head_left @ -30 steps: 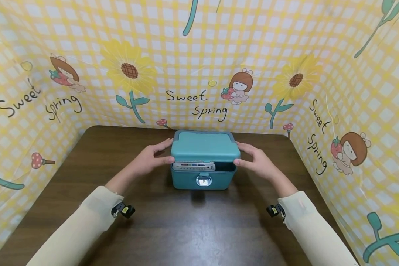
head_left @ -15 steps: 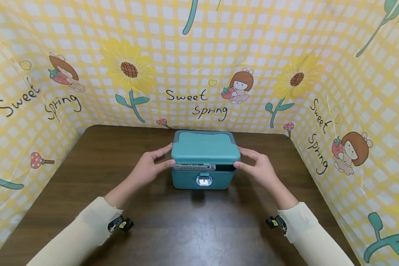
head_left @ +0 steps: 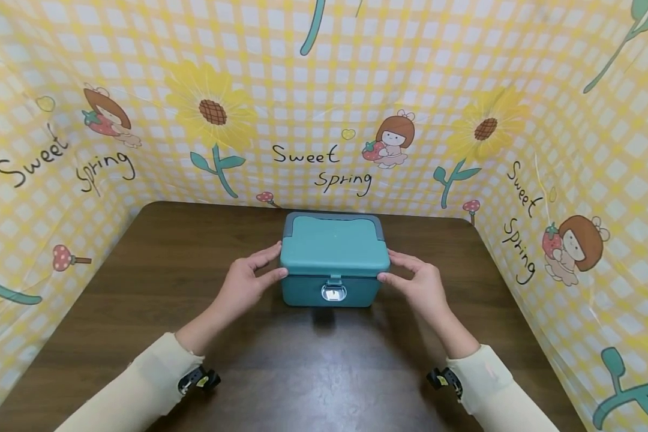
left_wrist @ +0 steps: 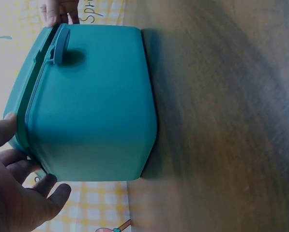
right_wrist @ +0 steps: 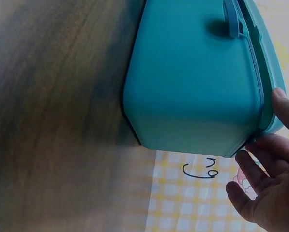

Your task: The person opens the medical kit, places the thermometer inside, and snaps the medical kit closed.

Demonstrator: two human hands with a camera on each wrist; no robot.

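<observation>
A teal storage box (head_left: 302, 292) stands at the back middle of the table, its hinged lid (head_left: 335, 243) lowered almost onto the rim. In both wrist views a narrow gap shows along the front beneath the lid. The latch (head_left: 333, 292) on the front wall sticks out, unfastened. My left hand (head_left: 248, 279) holds the lid's left front corner, thumb at the front and fingers along the side. At the right front corner, my right hand (head_left: 421, 285) grips the lid in the same way. The box's contents are hidden.
The dark wooden table (head_left: 324, 366) extends in front of the box and to both sides. A yellow checked cloth (head_left: 324, 90) with printed flowers and lettering hangs close behind the box and along the left and right sides.
Both hands have brought the lid down and toward me. The pale panel with small markings, visible inside the front opening earlier, is now covered. The box body has stayed in place.
</observation>
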